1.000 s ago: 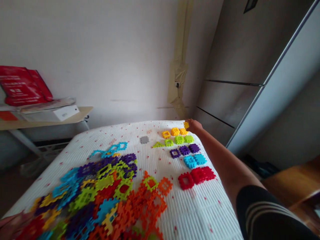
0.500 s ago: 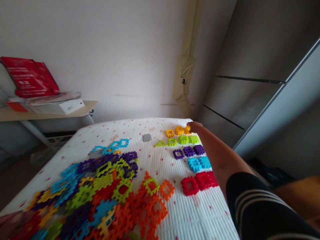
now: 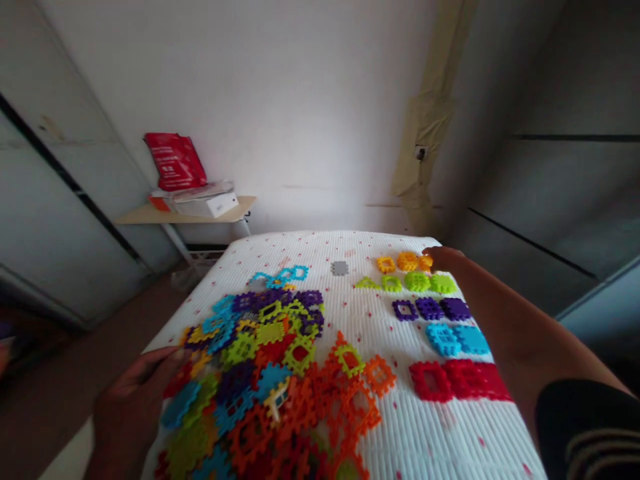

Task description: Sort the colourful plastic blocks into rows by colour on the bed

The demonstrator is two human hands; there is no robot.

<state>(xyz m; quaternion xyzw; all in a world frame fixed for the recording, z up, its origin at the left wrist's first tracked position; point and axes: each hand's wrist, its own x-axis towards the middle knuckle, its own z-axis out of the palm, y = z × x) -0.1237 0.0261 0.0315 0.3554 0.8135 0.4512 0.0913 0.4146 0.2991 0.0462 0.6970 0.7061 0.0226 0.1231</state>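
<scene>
My right hand (image 3: 446, 256) reaches to the back right corner of the table, fingers closed at a yellow tile (image 3: 425, 263) at the end of the yellow row. Its fingertips are partly hidden. At the left edge of a mixed pile of interlocking plastic tiles (image 3: 270, 333) is my left hand (image 3: 133, 393), fingers stretched toward the pile with no tile visible in them. Beside the right forearm lie rows sorted by colour: yellow tiles (image 3: 407, 261), green tiles (image 3: 417, 281), purple tiles (image 3: 429, 308), blue tiles (image 3: 444, 339) and red tiles (image 3: 431, 381).
A single grey tile (image 3: 339, 268) lies towards the back of the white quilted table cover (image 3: 350, 307). Behind left stands a small table (image 3: 245, 208) with a white box (image 3: 223, 204) and a red bag (image 3: 176, 162). Grey cabinet doors (image 3: 545, 187) flank the right side.
The view has turned left, so everything sits further right. My left hand shows more fully at the pile's left edge. My right hand stays at the yellow row.
</scene>
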